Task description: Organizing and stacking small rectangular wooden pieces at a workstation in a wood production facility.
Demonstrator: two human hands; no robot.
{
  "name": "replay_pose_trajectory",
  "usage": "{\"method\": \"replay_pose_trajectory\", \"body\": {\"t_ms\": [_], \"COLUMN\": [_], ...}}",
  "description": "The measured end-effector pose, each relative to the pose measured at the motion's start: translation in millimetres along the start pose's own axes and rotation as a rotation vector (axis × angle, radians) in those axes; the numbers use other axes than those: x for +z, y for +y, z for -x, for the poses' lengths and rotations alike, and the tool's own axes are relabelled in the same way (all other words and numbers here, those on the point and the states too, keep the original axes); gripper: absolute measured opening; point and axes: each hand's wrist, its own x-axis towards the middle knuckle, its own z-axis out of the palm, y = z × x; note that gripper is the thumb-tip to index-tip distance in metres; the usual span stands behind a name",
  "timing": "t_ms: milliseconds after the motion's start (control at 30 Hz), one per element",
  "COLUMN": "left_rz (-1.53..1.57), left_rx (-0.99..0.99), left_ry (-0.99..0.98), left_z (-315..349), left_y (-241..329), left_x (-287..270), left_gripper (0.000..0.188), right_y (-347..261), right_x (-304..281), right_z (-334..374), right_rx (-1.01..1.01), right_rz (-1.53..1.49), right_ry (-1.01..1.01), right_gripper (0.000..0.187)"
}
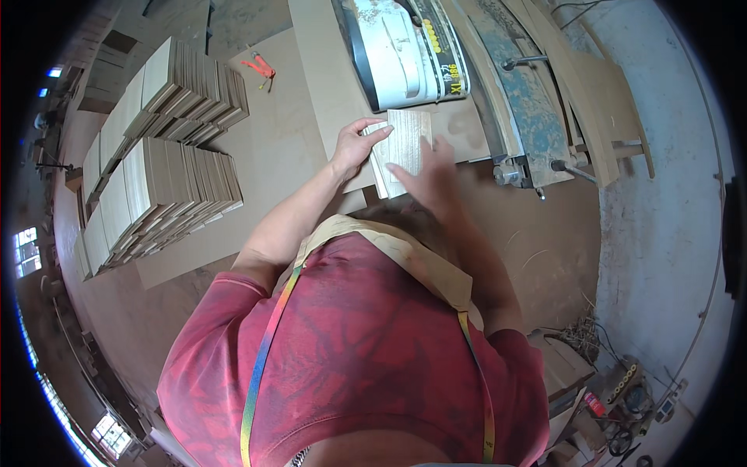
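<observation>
A small stack of pale wooden boards [406,134] lies on the machine table, just in front of the white machine housing [405,50]. My left hand [356,145] grips the stack's left edge, fingers curled over the top. My right hand [426,175] lies flat on the stack's near right part, fingers spread, slightly blurred. Both forearms reach up from my red shirt and tan apron at the lower middle.
Several tall stacks of cut boards [167,148] stand on a large sheet at the left. An orange-red tool [261,68] lies behind them. A blue-grey metal fence [525,101] and leaning planks [599,93] are at the right. Sawdust floor [545,249] lies below.
</observation>
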Motion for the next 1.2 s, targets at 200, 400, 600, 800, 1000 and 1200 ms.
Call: {"method": "replay_pose_trajectory", "body": {"t_ms": [200, 400, 600, 800, 1000, 1200], "left_rz": [0.047, 0.086, 0.055, -0.064, -0.022, 0.091], "left_rx": [-0.044, -0.043, -0.025, -0.027, 0.007, 0.002], "left_ry": [-0.025, -0.173, -0.139, -0.030, -0.041, -0.190], "left_z": [-0.6, 2.8, 1.2, -5.7, 1.7, -0.8], "left_y": [5.0, 3.3, -2.3, -3.3, -2.4, 5.8], "left_x": [-3.8, -21.1, -18.7, -9.5, -14.9, -21.2], "left_gripper": [0.032, 0.032, 0.034, 0.041, 0.041, 0.034], "right_y": [24.3, 120.0, 113.1, 2.4, 60.5, 125.4], "right_x": [2.1, 14.4, 45.1, 24.8, 4.0, 35.6], "right_z": [10.6, 9.1, -68.5, -6.2, 27.8, -29.0], "right_rx": [0.160, -0.050, -0.017, 0.035, 0.064, -0.090], "right_rz": [0.210, 0.408, 0.351, 0.076, 0.199, 0.304], "right_ry": [-0.096, 0.160, 0.197, -0.156, 0.054, 0.224], "right_gripper": [0.069, 0.063, 0.060, 0.057, 0.066, 0.056]}}
